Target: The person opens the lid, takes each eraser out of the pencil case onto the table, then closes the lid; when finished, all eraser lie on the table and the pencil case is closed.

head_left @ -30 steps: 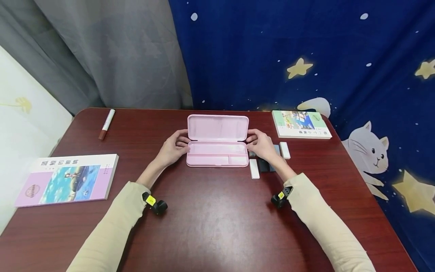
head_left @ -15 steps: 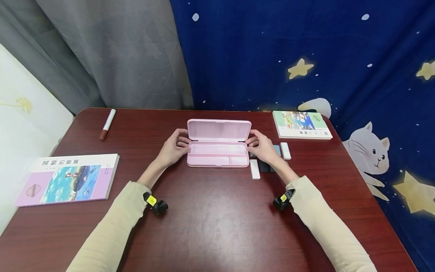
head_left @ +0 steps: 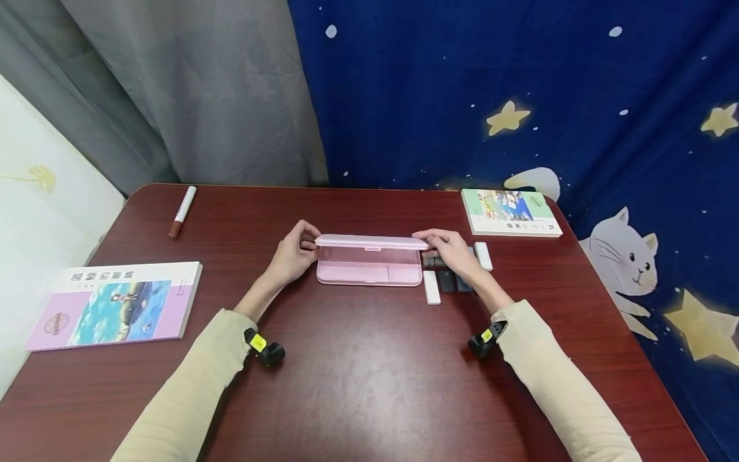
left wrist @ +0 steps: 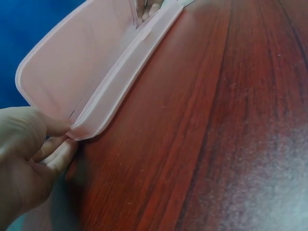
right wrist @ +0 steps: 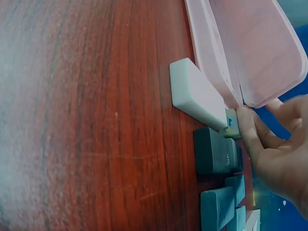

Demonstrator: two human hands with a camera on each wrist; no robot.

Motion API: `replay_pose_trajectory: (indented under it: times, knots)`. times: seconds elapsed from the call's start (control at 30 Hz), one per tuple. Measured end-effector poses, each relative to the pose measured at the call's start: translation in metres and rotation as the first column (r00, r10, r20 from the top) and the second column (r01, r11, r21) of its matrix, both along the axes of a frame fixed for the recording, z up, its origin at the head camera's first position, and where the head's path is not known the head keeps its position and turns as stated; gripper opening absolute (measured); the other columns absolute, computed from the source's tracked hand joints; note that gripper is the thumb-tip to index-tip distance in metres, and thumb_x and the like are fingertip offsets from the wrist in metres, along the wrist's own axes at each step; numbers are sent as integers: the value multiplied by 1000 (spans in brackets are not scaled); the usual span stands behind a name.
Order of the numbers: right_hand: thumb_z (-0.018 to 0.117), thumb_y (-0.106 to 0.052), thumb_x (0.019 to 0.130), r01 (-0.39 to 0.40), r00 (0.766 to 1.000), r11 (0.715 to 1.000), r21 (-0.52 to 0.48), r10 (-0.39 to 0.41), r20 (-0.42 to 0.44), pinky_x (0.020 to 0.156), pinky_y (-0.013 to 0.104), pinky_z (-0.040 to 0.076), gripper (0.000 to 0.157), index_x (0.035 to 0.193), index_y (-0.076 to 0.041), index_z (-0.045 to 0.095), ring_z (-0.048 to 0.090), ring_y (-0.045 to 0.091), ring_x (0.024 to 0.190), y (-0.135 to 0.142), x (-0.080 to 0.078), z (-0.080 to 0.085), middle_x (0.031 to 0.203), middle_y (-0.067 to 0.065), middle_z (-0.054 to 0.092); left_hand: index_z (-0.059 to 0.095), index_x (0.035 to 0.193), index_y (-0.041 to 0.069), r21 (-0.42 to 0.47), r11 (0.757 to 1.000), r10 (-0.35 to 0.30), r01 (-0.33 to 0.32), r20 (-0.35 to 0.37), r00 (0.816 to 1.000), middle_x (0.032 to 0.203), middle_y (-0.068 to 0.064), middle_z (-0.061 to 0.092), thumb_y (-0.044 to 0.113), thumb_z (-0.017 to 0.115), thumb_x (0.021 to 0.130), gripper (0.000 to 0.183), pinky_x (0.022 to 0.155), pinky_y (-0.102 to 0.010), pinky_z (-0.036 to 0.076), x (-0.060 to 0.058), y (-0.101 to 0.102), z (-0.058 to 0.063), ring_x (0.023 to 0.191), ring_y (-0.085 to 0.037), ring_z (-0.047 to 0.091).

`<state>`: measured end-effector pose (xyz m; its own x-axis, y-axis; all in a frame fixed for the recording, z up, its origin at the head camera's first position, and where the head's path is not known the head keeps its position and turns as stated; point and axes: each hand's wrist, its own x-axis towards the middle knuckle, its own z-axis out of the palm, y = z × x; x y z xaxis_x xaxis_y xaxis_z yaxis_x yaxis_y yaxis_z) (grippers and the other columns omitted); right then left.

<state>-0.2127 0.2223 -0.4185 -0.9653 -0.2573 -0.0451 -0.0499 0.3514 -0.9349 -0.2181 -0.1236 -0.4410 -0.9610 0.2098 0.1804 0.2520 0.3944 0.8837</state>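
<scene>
A pink pencil case [head_left: 369, 273] lies on the table, its lid [head_left: 369, 242] tilted forward partway over the base. The divided tray inside shows under the lid. My left hand [head_left: 293, 252] holds the left end; in the left wrist view its thumb and fingers are at the case's corner [left wrist: 86, 129]. At the right end, my right hand [head_left: 452, 251] has its fingers at the lid's edge. In the right wrist view the thumb lies by the base's corner, other fingers behind the lid [right wrist: 262, 53]. A white block [right wrist: 197, 91] sits beside the case.
Several dark blocks [head_left: 446, 281] and another white block [head_left: 483, 255] lie right of the case. A green-covered book [head_left: 510, 212] is at the back right, a purple-and-blue book [head_left: 121, 305] at left. A white and brown marker [head_left: 182, 212] lies back left on the table [head_left: 358, 385].
The case's lid has swung from standing upright forward and down over the base. My right hand has shifted with it, its index finger now at the lid's top corner. The left hand has barely moved.
</scene>
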Motion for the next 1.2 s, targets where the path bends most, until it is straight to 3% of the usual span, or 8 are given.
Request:
replay_pose_trajectory:
  times: [0.17,0.37,0.6,0.7,0.8,0.9,1.1,1.2]
  knots:
    - [60,-37,96,-29,999,991,130,33,-24,83,37,48,39,125,-11,65,59,21,99,0,1,1,119,6,64,56,103,0,-32,999,29,-30,-29,999,105,-19,67,-14,60,80,27,76,-32,56,2,0,0,91,-31,66]
    - [71,-33,89,-51,998,985,164,56,-23,80,37,51,41,125,-14,64,57,22,101,1,2,2,111,6,64,61,97,0,-36,998,55,-57,-60,997,103,-18,69,-13,62,82,20,77,-34,56,4,-1,0,90,-29,68]
    - [71,-27,89,-67,997,981,182,75,-37,83,36,51,38,124,-14,64,58,22,98,-1,4,0,110,8,62,64,107,-1,-71,997,-15,11,-55,998,107,-17,68,-15,42,90,30,76,-28,56,8,-8,1,94,-25,67]
    - [71,-23,90,-82,994,977,197,94,-53,80,35,52,37,125,-15,64,58,23,95,-3,6,-1,109,9,61,63,113,0,-121,993,-32,16,-128,991,109,-16,65,-9,49,92,27,80,-34,54,15,-6,3,97,-25,64]
    - [71,-22,90,-88,990,968,235,110,-83,80,35,51,35,124,-15,65,58,23,96,-6,9,1,112,9,60,60,122,0,-206,978,-95,43,-251,963,122,-20,58,-1,55,92,30,92,-45,45,24,0,5,110,-32,55]
    - [70,-19,90,-85,985,957,276,122,-119,82,36,51,34,123,-14,66,57,24,97,-9,11,2,116,10,58,54,134,2,-339,937,-195,82,-316,928,139,-22,46,11,64,91,45,102,-51,36,31,8,7,125,-37,42]
    - [69,-12,90,-80,972,944,319,146,-186,84,38,49,31,121,-11,68,54,24,97,-12,12,4,120,10,58,38,149,8,-641,762,-376,96,-316,871,154,-20,26,31,73,86,76,112,-55,22,41,24,8,139,-42,25]
    - [69,-10,90,-88,958,935,343,174,-228,84,39,47,30,120,-9,69,53,24,95,-13,13,3,122,12,57,35,150,9,-715,695,-402,68,-309,862,155,-19,26,31,72,87,76,112,-57,21,45,28,7,139,-43,23]
